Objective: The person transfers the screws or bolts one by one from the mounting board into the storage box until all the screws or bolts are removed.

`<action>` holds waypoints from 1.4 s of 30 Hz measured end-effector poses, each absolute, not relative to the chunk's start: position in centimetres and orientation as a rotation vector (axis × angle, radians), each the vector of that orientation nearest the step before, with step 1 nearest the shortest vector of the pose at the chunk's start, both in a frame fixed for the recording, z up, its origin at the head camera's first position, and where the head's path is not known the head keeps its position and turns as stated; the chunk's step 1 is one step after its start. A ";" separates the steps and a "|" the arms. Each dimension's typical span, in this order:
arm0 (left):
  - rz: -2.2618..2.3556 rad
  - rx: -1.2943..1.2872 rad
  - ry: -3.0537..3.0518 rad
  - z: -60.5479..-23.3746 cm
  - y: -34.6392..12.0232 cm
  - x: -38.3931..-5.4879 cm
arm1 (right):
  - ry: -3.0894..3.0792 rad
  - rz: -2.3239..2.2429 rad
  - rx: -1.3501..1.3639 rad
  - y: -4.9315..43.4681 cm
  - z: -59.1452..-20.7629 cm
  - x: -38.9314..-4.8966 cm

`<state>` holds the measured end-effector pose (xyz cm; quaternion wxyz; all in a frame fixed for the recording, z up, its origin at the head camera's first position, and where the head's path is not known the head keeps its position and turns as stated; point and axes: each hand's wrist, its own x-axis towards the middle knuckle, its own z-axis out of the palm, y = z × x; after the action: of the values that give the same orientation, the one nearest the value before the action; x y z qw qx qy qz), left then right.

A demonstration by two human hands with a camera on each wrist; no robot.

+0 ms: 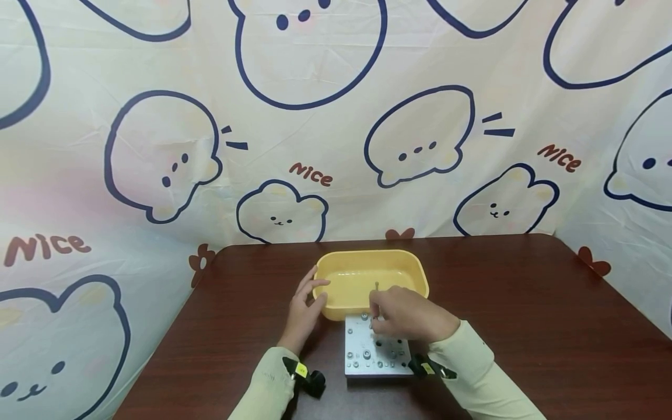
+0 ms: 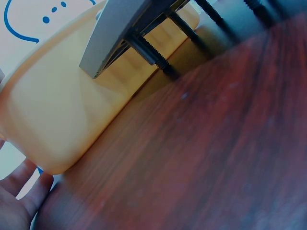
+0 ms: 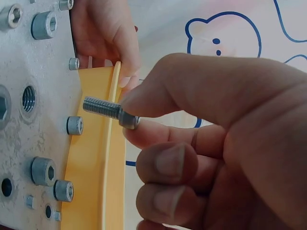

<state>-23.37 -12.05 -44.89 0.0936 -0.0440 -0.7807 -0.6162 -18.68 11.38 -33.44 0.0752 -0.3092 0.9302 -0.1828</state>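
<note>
My right hand (image 1: pixel 412 312) pinches a small socket-head screw (image 3: pixel 108 109) between thumb and index finger, over the far right part of a metal plate (image 1: pixel 357 344). Its threaded end points toward the plate, apart from it in the right wrist view, while the other fingers curl in. Several socket-head screws (image 3: pixel 44 171) sit in the plate, among some bare holes. At the left end of a yellow plastic tray (image 1: pixel 331 312), my left hand (image 1: pixel 304 312) holds the rim, fingers spread over and beside it. The left wrist view shows its fingertips (image 2: pixel 41 189) against the tray's lower corner.
Dark threaded legs (image 2: pixel 148 50) reach down from under the plate to the brown wooden table (image 1: pixel 252 326). The tray stands directly behind the plate. A cartoon-printed cloth (image 1: pixel 341 140) hangs beyond the table's far edge and along both sides.
</note>
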 end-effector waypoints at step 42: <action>-1.810 -0.117 -2.320 -44.9 -12.0 -23.3 | 2.980 -0.659 -0.846 12.9 -33.4 -19.8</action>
<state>-23.33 -12.02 -44.94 0.0981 -0.0396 -0.7841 -0.6116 -19.75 12.89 -33.36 -0.0129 -0.2672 0.9408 -0.2082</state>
